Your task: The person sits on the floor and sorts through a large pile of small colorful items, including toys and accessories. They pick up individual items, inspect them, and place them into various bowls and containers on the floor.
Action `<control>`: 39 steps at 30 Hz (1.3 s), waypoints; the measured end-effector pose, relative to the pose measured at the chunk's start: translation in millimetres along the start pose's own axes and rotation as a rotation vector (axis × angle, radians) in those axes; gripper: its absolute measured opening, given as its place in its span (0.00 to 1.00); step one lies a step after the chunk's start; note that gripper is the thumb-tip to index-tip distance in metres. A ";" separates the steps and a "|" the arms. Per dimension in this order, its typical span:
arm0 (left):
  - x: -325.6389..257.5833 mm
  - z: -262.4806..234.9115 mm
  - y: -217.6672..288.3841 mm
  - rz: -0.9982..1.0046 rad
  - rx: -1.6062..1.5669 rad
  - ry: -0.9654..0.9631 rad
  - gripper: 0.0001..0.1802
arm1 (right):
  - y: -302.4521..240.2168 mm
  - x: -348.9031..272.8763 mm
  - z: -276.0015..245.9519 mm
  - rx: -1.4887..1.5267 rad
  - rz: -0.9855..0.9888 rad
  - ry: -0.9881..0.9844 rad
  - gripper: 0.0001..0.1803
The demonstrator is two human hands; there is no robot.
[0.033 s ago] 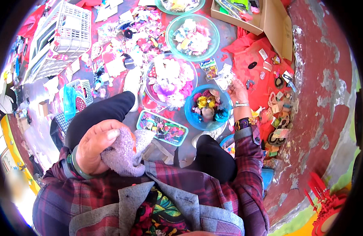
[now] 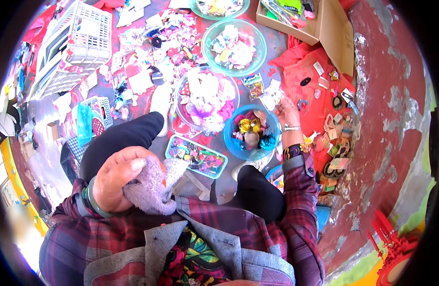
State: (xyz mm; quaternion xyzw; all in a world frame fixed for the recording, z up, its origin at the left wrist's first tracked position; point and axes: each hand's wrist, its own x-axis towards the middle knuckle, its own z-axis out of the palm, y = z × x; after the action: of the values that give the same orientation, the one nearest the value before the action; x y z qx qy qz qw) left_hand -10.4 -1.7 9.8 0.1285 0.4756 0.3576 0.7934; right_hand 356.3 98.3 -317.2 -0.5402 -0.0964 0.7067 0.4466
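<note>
Close to my chest, my left hand (image 2: 117, 178) is closed around a lilac fuzzy cloth (image 2: 150, 188) that is folded or looped, its paler end sticking out to the right. My right hand (image 2: 288, 114) reaches forward past a blue bowl (image 2: 230, 147), its fingers on a clear plastic packet (image 2: 272, 97) with whitish contents. I cannot make out what is inside that packet. In the blue bowl lie gold, dark red and teal puffy pieces (image 2: 250, 126). A small printed packet (image 2: 253, 86) lies just left of the clear one.
A clear bowl (image 2: 177, 112) of white and pink puffy hair pieces and a green bowl (image 2: 263, 52) stand ahead. Between my knees sits a tray (image 2: 223, 171) of small colourful items. White crates (image 2: 88, 35) stand far left, an open cardboard box (image 2: 341, 40) far right, beside red cloth (image 2: 295, 62).
</note>
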 end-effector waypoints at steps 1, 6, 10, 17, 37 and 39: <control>-2.0 0.8 -0.5 0.000 0.025 0.038 0.17 | -0.4 0.0 3.4 -0.007 0.006 0.002 0.06; -7.8 -0.3 -0.3 -0.001 -0.032 0.100 0.17 | 0.5 7.5 11.6 -0.060 -0.008 -0.035 0.05; -13.1 -4.5 3.4 0.086 -0.148 0.003 0.13 | -11.1 14.2 30.7 -0.089 -0.016 -0.045 0.05; -20.2 -14.0 8.6 0.144 -0.180 0.013 0.12 | -34.3 26.3 117.9 -0.240 -0.005 -0.062 0.12; -24.8 -35.3 42.9 0.097 -0.081 0.185 0.15 | -72.7 182.2 317.2 -0.234 -0.254 0.015 0.12; -23.0 -36.4 40.8 0.101 -0.091 0.151 0.16 | -81.0 185.8 248.6 -0.441 -0.281 -0.103 0.11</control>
State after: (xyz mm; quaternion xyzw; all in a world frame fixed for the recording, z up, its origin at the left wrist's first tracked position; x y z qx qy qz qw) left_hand -66.2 6.6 28.5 0.0890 0.5101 0.4269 0.7414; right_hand 184.5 368.1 -294.1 -0.5689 -0.3447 0.6265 0.4061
